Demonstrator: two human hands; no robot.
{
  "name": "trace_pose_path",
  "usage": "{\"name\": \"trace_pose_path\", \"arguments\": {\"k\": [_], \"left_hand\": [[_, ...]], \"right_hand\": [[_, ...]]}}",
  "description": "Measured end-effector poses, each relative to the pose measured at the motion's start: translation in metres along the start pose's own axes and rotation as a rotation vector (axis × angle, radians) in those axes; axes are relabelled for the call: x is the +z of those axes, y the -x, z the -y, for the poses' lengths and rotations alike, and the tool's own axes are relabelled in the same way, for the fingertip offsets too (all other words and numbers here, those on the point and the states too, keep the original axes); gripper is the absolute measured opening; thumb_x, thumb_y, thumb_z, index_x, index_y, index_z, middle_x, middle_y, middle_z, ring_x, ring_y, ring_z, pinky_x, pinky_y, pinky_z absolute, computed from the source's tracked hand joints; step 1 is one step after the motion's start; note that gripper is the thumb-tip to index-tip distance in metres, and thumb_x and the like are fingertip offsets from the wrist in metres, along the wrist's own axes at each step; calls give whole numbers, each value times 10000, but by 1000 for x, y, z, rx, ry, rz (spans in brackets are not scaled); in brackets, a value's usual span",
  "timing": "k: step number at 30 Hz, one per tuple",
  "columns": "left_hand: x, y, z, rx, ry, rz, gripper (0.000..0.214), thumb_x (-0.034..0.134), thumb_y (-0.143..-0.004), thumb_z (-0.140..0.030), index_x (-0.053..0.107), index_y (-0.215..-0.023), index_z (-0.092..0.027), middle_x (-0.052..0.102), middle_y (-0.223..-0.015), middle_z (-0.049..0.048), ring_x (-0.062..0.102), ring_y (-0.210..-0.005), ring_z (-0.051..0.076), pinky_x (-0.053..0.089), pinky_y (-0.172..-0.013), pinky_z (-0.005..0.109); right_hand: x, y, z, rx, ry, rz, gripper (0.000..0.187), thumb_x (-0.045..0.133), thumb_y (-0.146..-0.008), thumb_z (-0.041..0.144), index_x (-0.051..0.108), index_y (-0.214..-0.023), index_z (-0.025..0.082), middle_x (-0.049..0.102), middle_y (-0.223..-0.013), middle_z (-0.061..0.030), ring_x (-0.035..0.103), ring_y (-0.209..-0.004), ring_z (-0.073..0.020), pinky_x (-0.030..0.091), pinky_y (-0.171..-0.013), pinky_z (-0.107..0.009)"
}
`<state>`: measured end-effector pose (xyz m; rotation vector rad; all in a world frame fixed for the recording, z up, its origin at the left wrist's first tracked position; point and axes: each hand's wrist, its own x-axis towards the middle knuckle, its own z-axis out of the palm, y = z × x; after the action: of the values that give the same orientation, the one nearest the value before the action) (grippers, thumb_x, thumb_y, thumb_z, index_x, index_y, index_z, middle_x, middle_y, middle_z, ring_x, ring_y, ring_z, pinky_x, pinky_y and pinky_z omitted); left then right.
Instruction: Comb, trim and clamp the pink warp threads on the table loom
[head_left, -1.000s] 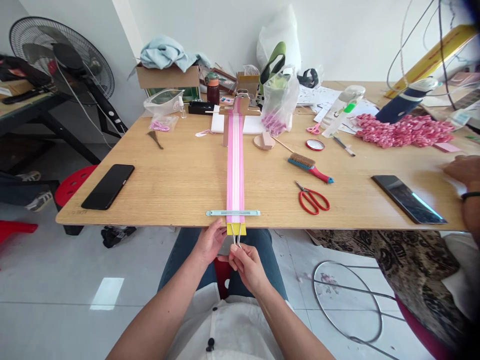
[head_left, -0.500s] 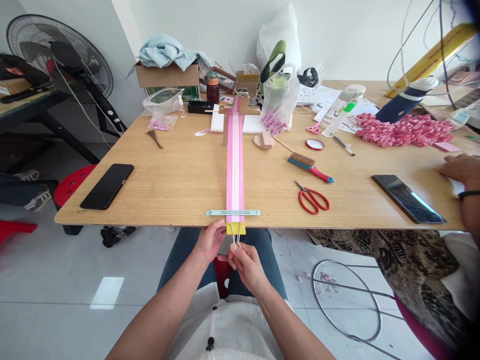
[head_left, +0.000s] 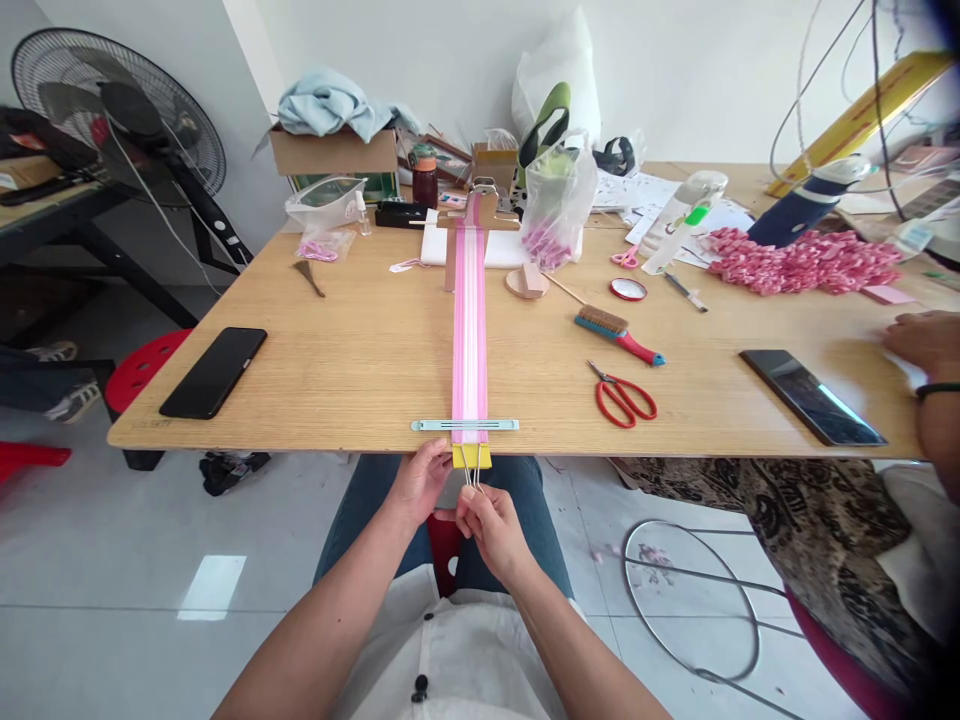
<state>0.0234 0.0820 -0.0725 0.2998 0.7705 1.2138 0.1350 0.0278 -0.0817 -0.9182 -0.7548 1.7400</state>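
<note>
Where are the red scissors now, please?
The red scissors lie on the wooden table in the head view, right of the pink threads, just below the brush.

I lose the tips of the wire loops inside the right hand, just below the pink warp band. Far right of that band, a co-worker's forearm runs off the frame edge, and the printing on the papers is too small for me to read.
</note>
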Motion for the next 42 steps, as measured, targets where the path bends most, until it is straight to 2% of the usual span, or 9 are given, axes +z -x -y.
{"name": "trace_pose_path", "arguments": {"k": [11,19,25,29,33,37,42], "left_hand": [[-1,0,1,17,-19,-5,248,748,-672,-311,699,-843,-139,753,-847,83,681,-953,247,482,-911,348],[1,1,-1,5,-25,-8,232,740,-691,-312,707,-869,-167,756,-905,84,677,-986,279,504,-881,370],[2,3,-2,9,-15,-8,256,752,-703,-326,706,-905,-174,757,-913,66,681,-962,240,513,-832,310],[2,3,-1,7,-13,-2,314,768,-701,-369,701,-927,-163,756,-924,76,681,-968,252,513,-811,315],[1,2,0,27,-2,-4,384,793,-681,-394,694,-977,-171,755,-951,65,675,-984,245,503,-854,320],[0,1,3,63,11,-14,441,820,-648,-416,691,-999,-182,754,-984,57,676,-988,243,496,-879,332],[0,1,3,74,13,-3,461,813,-654,-435,685,-1014,-177,751,-1004,93,661,-1046,286,486,-915,391]], "right_hand": [[2,1,-2,18,18,-45,429,660,-776,515,544,-523,189,286,-349,107,300,-390,-74,519,-688,-348],[-6,4,-3,-5,108,-3,471,622,-792,621,641,-668,166,505,-445,24,516,-519,-137,465,-698,-322],[-4,6,1,-9,67,11,565,602,-745,715,668,-831,161,620,-603,-22,584,-624,-167,472,-737,-334],[-4,6,1,11,46,-12,604,575,-743,742,669,-871,159,643,-662,-39,610,-652,-176,477,-712,-322],[-8,6,0,29,26,-96,636,541,-738,772,668,-840,157,638,-661,-42,606,-640,-176,484,-691,-322],[-19,10,1,18,67,-239,690,415,-779,804,664,-763,160,589,-577,-32,557,-558,-164,450,-602,-301],[-35,23,2,-167,294,-400,597,401,-874,697,669,-768,174,541,-550,-12,513,-556,-160,396,-591,-294]]}}
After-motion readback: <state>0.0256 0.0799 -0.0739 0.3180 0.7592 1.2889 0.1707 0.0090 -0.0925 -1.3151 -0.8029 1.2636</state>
